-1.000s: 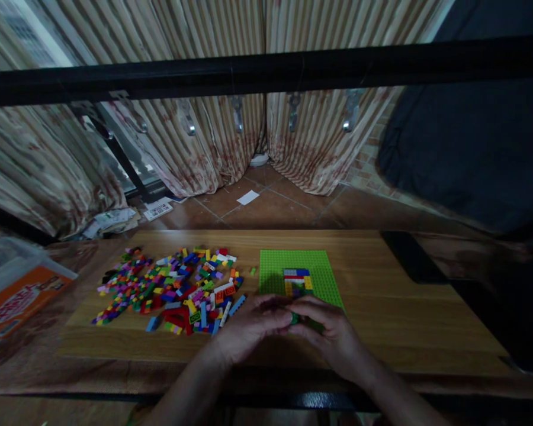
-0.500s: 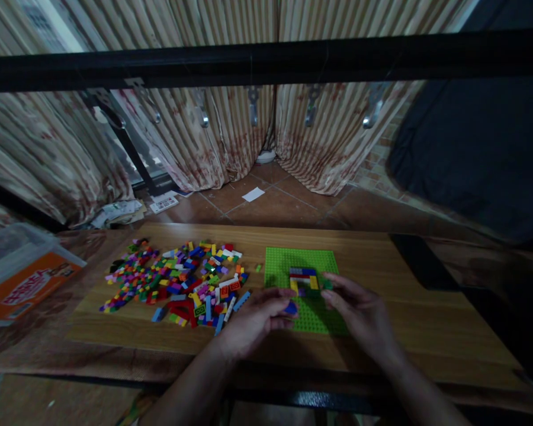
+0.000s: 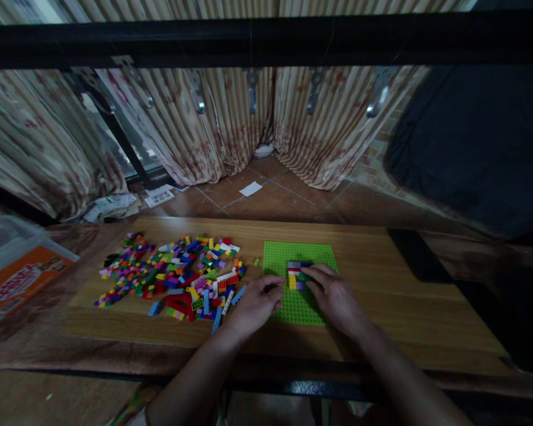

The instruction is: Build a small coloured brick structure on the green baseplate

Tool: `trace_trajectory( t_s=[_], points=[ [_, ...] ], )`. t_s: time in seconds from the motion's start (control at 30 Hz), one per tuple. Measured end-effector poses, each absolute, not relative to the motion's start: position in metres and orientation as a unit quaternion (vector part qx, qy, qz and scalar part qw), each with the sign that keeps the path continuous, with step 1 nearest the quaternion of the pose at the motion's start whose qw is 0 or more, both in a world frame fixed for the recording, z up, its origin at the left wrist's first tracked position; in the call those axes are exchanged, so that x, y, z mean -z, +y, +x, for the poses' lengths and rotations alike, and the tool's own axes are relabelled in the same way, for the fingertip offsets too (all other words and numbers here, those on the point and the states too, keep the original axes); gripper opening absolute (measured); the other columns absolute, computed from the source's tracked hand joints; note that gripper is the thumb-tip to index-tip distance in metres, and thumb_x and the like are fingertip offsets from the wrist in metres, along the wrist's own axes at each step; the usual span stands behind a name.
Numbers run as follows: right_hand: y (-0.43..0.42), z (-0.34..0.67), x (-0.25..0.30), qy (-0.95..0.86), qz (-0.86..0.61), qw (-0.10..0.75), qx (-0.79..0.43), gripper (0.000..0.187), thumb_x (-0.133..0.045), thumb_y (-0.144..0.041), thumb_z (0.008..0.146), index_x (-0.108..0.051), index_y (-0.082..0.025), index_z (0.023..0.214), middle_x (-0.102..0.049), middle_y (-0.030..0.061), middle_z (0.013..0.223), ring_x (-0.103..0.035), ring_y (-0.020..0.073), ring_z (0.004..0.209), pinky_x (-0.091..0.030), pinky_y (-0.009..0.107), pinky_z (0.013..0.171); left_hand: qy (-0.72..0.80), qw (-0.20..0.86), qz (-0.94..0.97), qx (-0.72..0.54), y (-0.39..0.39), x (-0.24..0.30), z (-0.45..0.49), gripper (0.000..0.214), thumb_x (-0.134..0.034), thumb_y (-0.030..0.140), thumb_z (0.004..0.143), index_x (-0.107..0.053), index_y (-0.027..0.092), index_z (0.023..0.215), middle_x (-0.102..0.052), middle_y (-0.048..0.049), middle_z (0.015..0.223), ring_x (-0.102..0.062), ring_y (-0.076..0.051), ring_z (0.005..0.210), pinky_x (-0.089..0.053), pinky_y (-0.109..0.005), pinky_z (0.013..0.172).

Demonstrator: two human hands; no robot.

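Observation:
A green baseplate (image 3: 278,257) lies on the wooden board (image 3: 382,278) and carries a small block of coloured bricks (image 3: 295,271). My right hand (image 3: 335,299) rests over the plate, its fingertips pressed against the right side of that block, where a green piece shows. My left hand (image 3: 255,302) sits curled at the plate's left edge, fingers closed; whatever it holds is hidden. A wide scatter of loose bricks (image 3: 173,278) lies to the left of both hands.
An orange box (image 3: 15,284) stands at the far left. A black flat object (image 3: 415,254) lies at the board's right end. A black rail (image 3: 266,41) crosses overhead; curtains (image 3: 231,130) and tiled floor are beyond.
Both hands moved away from me, off the board's near edge and onto the baseplate. My right hand reached the brick block. The blue piece seen at my left fingertips no longer shows.

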State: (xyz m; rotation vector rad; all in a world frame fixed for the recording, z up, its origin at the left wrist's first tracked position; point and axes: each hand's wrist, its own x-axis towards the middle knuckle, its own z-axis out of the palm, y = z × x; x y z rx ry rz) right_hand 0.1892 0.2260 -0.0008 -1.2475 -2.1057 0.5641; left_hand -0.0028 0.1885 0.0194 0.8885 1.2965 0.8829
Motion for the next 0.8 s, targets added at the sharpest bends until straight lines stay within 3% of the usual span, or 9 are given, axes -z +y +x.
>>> trace_trajectory(
  t_s=[0.13, 0.27, 0.47, 0.67, 0.8],
  points=[
    [0.226, 0.189, 0.004, -0.802, -0.466, 0.313, -0.204, 0.028, -0.050, -0.017, 0.088, -0.067, -0.022, 0.110, -0.064, 0.0070, 0.102, -0.061, 0.0208, 0.094, -0.051, 0.039, 0.087, 0.553, 0.607, 0.426, -0.380, 0.189, -0.010, -0.003, 0.037, -0.064, 0.026, 0.075, -0.066, 0.018, 0.111, -0.062, 0.0022, 0.068, -0.055, -0.011, 0.057, -0.039, -0.023, 0.055],
    [0.226, 0.188, 0.000, -0.794, -0.470, 0.323, -0.209, 0.027, -0.051, -0.019, 0.088, -0.068, -0.023, 0.109, -0.065, 0.0070, 0.101, -0.062, 0.0212, 0.094, -0.052, 0.040, 0.086, 0.552, 0.624, 0.381, -0.401, 0.189, -0.014, 0.000, 0.033, -0.066, 0.027, 0.076, -0.067, 0.018, 0.108, -0.064, 0.0005, 0.072, -0.059, -0.012, 0.061, -0.042, -0.022, 0.056],
    [0.220, 0.186, -0.012, -0.777, -0.462, 0.361, -0.229, 0.026, -0.055, -0.027, 0.088, -0.066, -0.024, 0.111, -0.067, 0.0061, 0.097, -0.064, 0.0202, 0.089, -0.054, 0.036, 0.079, 0.452, 0.716, 0.188, -0.498, 0.188, -0.032, -0.004, 0.027, -0.062, 0.023, 0.078, -0.065, 0.013, 0.103, -0.069, -0.0105, 0.095, -0.067, -0.018, 0.084, -0.050, -0.030, 0.079],
    [0.199, 0.172, -0.005, -0.825, -0.392, 0.341, -0.222, 0.022, -0.059, -0.024, 0.086, -0.065, -0.026, 0.107, -0.069, 0.0051, 0.099, -0.065, 0.0198, 0.090, -0.055, 0.035, 0.079, 0.446, 0.668, 0.195, -0.563, 0.188, -0.033, -0.016, 0.032, -0.060, 0.010, 0.070, -0.065, 0.013, 0.102, -0.069, -0.0105, 0.104, -0.065, -0.020, 0.096, -0.046, -0.036, 0.094],
    [0.185, 0.155, 0.003, -0.852, -0.367, 0.311, -0.204, 0.019, -0.057, -0.017, 0.086, -0.063, -0.024, 0.103, -0.068, 0.0054, 0.094, -0.065, 0.0199, 0.087, -0.055, 0.035, 0.078, 0.460, 0.635, 0.246, -0.570, 0.188, -0.034, -0.023, 0.034, -0.067, 0.012, 0.067, -0.065, 0.015, 0.101, -0.067, -0.0085, 0.105, -0.064, -0.021, 0.098, -0.046, -0.037, 0.093]
  ],
)
